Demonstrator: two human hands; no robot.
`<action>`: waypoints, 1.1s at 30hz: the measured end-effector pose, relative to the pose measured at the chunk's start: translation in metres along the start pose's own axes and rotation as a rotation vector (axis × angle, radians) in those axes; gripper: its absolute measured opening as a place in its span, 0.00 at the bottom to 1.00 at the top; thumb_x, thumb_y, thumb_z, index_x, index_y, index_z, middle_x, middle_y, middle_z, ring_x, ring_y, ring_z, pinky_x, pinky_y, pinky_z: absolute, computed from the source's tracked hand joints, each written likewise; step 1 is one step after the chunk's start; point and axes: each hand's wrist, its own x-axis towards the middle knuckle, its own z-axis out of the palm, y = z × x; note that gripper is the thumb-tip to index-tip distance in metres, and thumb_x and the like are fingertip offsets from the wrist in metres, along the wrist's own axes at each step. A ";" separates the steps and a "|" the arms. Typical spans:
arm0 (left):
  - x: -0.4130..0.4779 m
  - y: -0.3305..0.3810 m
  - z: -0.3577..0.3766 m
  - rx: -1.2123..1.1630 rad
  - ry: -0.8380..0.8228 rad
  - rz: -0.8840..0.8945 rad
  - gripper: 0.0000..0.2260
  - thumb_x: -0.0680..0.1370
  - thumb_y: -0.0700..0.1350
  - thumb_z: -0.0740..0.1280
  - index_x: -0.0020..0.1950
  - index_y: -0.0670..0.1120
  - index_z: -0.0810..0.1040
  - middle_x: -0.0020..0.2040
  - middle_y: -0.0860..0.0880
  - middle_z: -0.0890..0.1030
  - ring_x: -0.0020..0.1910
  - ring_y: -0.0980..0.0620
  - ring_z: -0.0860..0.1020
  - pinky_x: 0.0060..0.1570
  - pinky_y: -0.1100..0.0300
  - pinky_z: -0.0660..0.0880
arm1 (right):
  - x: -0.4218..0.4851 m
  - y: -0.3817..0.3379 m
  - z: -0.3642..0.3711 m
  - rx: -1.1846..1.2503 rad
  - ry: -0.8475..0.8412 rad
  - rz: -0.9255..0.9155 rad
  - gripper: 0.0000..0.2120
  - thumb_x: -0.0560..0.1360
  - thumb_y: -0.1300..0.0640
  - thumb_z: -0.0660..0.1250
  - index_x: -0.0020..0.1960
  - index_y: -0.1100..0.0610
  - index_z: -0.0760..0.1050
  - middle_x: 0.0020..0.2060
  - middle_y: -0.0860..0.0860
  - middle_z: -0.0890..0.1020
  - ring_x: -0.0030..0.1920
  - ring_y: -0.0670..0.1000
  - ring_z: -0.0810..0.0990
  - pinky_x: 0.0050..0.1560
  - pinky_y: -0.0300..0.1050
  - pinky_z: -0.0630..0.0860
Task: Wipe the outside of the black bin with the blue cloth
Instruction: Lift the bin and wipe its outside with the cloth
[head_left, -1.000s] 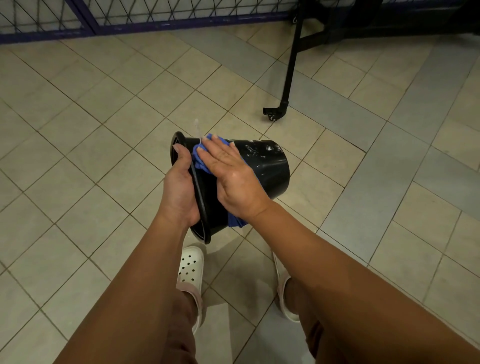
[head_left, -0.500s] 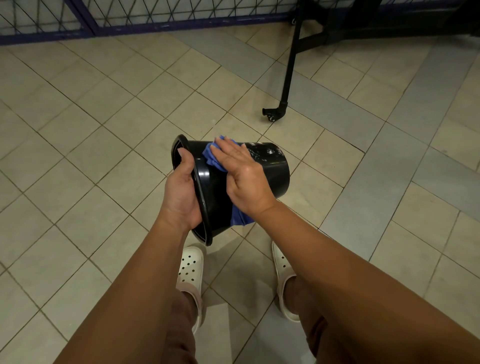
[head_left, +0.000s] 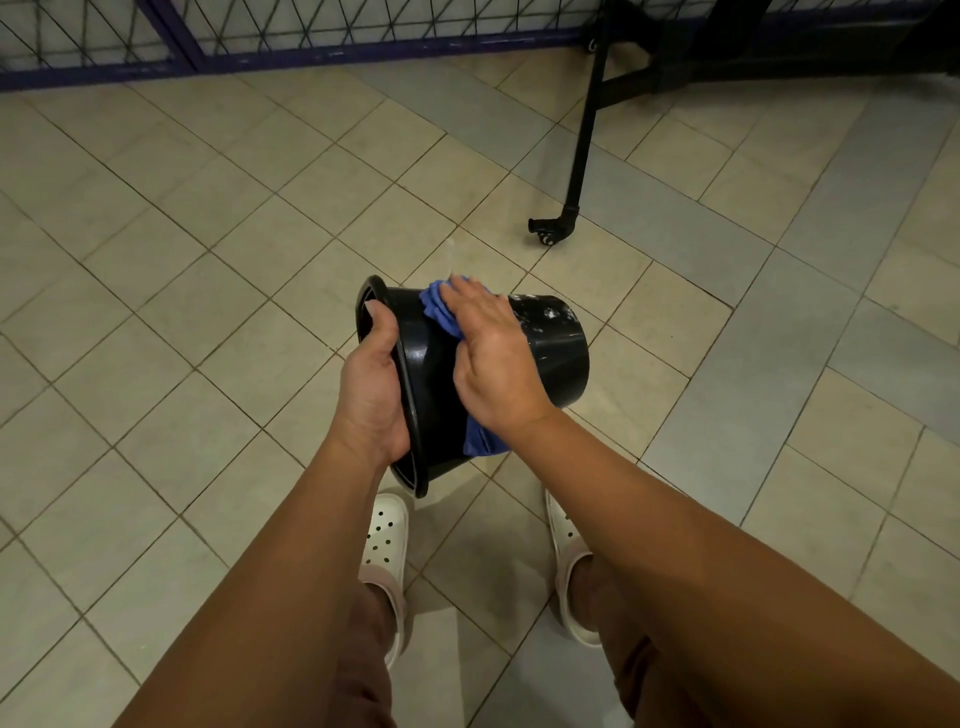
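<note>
The black bin (head_left: 558, 358) is held on its side in the air above the tiled floor, its mouth to the left and its base to the right. White smears mark its upper side near the base. My left hand (head_left: 371, 395) grips the rim at the mouth, thumb over the edge. My right hand (head_left: 491, 364) lies flat on the bin's outer wall, fingers straight, pressing the blue cloth (head_left: 439, 309) against it. The cloth shows beyond my fingertips and hangs out below my wrist.
A black metal leg with a small caster (head_left: 550, 231) stands on the floor at the upper right. A blue-framed wire fence (head_left: 260, 36) runs along the top. My feet in white clogs (head_left: 384, 545) stand right below the bin.
My right hand has slid the blue cloth to the right along the bin's wall, away from the rim. The left hand keeps its grip on the rim.
</note>
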 end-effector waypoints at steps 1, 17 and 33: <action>0.001 -0.001 -0.001 -0.006 0.004 -0.002 0.32 0.81 0.65 0.47 0.73 0.45 0.72 0.66 0.42 0.80 0.65 0.44 0.79 0.64 0.48 0.73 | -0.002 -0.002 0.001 -0.004 -0.011 0.009 0.28 0.71 0.65 0.53 0.72 0.63 0.63 0.71 0.59 0.65 0.74 0.56 0.59 0.75 0.56 0.51; 0.001 0.006 -0.002 -0.083 -0.066 -0.019 0.36 0.80 0.68 0.44 0.74 0.46 0.71 0.67 0.42 0.78 0.67 0.43 0.77 0.68 0.45 0.70 | -0.006 0.006 -0.006 -0.283 -0.025 -0.218 0.24 0.81 0.49 0.48 0.74 0.58 0.59 0.74 0.57 0.60 0.75 0.56 0.54 0.75 0.57 0.50; 0.003 0.004 0.000 -0.050 0.012 0.006 0.34 0.80 0.68 0.50 0.74 0.45 0.71 0.68 0.42 0.78 0.66 0.42 0.78 0.65 0.45 0.73 | -0.002 0.005 -0.003 -0.171 0.028 -0.074 0.24 0.80 0.51 0.47 0.72 0.61 0.63 0.72 0.57 0.65 0.74 0.55 0.58 0.75 0.54 0.52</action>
